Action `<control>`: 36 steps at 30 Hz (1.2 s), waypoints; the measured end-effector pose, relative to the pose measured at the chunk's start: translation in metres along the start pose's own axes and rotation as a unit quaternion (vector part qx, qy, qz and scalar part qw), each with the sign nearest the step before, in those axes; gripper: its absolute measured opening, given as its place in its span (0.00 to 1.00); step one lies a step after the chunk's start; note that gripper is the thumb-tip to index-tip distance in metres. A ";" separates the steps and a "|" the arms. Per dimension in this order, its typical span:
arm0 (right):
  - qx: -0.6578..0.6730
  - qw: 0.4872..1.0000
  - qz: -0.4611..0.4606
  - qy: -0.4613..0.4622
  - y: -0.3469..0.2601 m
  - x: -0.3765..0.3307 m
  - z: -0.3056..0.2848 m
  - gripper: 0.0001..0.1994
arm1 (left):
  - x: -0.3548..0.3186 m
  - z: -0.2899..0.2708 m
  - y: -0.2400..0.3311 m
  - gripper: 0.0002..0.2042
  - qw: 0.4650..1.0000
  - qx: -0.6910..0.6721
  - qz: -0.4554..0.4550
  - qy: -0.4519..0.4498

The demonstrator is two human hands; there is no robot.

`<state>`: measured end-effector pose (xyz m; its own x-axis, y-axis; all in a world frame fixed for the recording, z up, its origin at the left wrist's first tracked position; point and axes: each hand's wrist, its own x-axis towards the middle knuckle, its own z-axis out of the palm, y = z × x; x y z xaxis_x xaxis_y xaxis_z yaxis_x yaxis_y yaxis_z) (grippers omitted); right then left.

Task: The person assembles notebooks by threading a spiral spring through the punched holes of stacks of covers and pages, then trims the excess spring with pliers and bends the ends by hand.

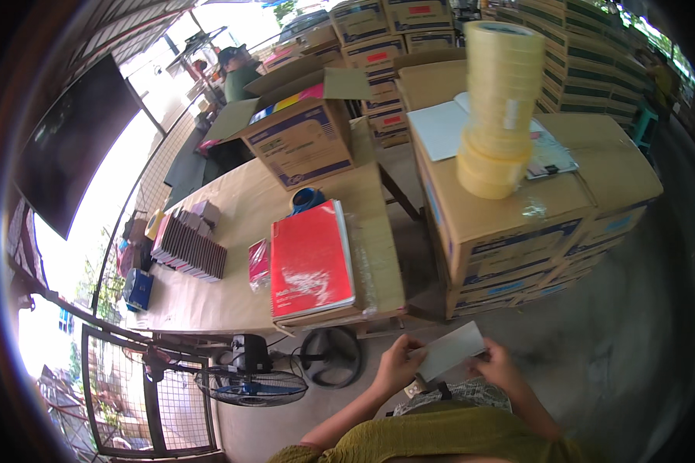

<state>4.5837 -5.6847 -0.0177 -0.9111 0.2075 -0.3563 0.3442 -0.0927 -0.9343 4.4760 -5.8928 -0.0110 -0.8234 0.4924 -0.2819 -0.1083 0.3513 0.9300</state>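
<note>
Between my two hands, low in front of my body, is a thin white rectangular piece (453,351) like a card or small pad; its exact kind does not show. My left hand (399,364) pinches its left end, thumb on top. My right hand (497,366) has its fingers closed at the opposite end. Beyond my hands, on the brown-covered table (243,216), lies a stack of red spiral notebooks (313,258) with clear plastic wrap beside it. A small pink packet (259,264) rests to their left, and a blue tape dispenser-like object (306,199) sits behind them.
Right of the table, stacked cartons (517,239) carry a tall column of clear tape rolls (502,100) and papers (438,130). An open carton (301,143) stands on the table, with a row of small dark booklets (189,247) farther left. Below is a fan (252,386). Another person (239,73) is behind.
</note>
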 end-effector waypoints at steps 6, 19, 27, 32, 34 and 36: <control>0.218 0.934 -0.113 0.261 0.031 -0.055 -0.151 0.07 | 0.050 0.175 0.027 0.18 0.972 -0.090 0.016 -0.218; -0.193 0.906 -0.104 0.362 -0.002 -0.139 -0.401 0.07 | 0.120 0.485 0.193 0.11 0.855 0.150 0.248 -0.429; -0.110 0.916 -0.045 0.384 0.046 -0.138 -0.539 0.06 | 0.204 0.573 0.248 0.06 0.915 0.040 0.238 -0.322; -0.195 0.888 -0.073 0.410 0.015 -0.115 -0.660 0.08 | 0.261 0.655 0.282 0.06 0.895 0.083 0.310 -0.309; -0.198 0.878 -0.160 0.406 -0.023 -0.092 -0.697 0.08 | 0.273 0.694 0.300 0.06 0.873 0.099 0.315 -0.358; -0.222 0.879 -0.188 0.378 -0.038 -0.069 -0.730 0.08 | 0.286 0.731 0.316 0.07 0.869 0.084 0.303 -0.382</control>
<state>4.7992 -4.9845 0.0334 -0.6256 0.7456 0.2295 0.2589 0.4760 -0.8405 4.6134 -5.0587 0.0298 -0.0828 0.9900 0.1141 0.3515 -0.0782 0.9329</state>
